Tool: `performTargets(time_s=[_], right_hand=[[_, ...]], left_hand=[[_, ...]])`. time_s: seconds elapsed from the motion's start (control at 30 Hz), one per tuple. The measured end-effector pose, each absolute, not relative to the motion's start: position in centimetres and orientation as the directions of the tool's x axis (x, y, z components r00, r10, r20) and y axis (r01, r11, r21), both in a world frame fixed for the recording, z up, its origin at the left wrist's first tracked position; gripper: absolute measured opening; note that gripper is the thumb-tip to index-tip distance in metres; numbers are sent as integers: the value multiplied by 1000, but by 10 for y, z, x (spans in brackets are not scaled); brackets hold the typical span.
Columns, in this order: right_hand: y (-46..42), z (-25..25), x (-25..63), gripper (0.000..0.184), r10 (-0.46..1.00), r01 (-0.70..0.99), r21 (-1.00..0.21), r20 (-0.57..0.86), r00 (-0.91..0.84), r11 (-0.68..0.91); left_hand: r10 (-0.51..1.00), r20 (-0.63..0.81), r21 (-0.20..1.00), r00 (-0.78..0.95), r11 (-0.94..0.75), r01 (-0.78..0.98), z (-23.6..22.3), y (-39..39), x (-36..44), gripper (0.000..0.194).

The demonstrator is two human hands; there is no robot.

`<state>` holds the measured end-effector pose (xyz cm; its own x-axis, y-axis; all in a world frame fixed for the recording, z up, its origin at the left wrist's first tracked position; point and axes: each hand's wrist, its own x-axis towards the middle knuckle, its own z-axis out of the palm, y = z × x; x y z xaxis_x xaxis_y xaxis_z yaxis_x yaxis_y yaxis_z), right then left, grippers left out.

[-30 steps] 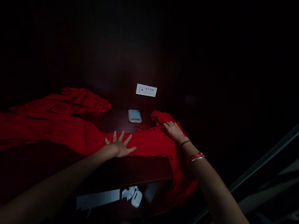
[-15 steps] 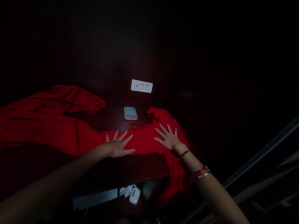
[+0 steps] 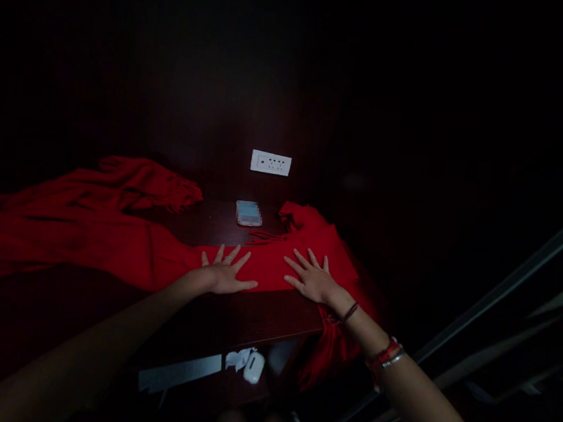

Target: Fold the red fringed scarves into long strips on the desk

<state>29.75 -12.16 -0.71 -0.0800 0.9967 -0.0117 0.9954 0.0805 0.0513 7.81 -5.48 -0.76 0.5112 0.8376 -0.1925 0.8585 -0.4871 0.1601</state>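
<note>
A long red scarf [image 3: 266, 269] with fringed ends lies across a dark wooden desk [image 3: 256, 315]. My left hand [image 3: 225, 276] rests palm down on its middle stretch, fingers spread, a ring on one finger. Flat on the scarf to the right is my right hand [image 3: 312, 280], its fingers also spread. Past my right hand, part of the scarf bunches up at the back and a fringe hangs over the desk's right end. On the left the cloth lies in loose folds, with another fringed end toward the wall.
A phone [image 3: 249, 213], its screen blurred out, lies behind the scarf. Above it, a white power socket [image 3: 271, 163] is set in the dark wall. The shelf below the desktop holds a white earphone case [image 3: 254, 367], crumpled paper [image 3: 239, 358] and a pale strip [image 3: 181, 372].
My right hand has come from the bunched cloth at the back right toward me and a little left, its fingers spreading out. My left hand stays in place on the scarf.
</note>
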Motion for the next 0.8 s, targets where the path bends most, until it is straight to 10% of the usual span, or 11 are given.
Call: performTargets(time_s=[0.8], right_hand=[[-62, 54, 378, 26, 968, 972, 228, 250, -1, -58]], left_hand=[[831, -203, 175, 518, -490, 854, 0, -60, 77, 87]])
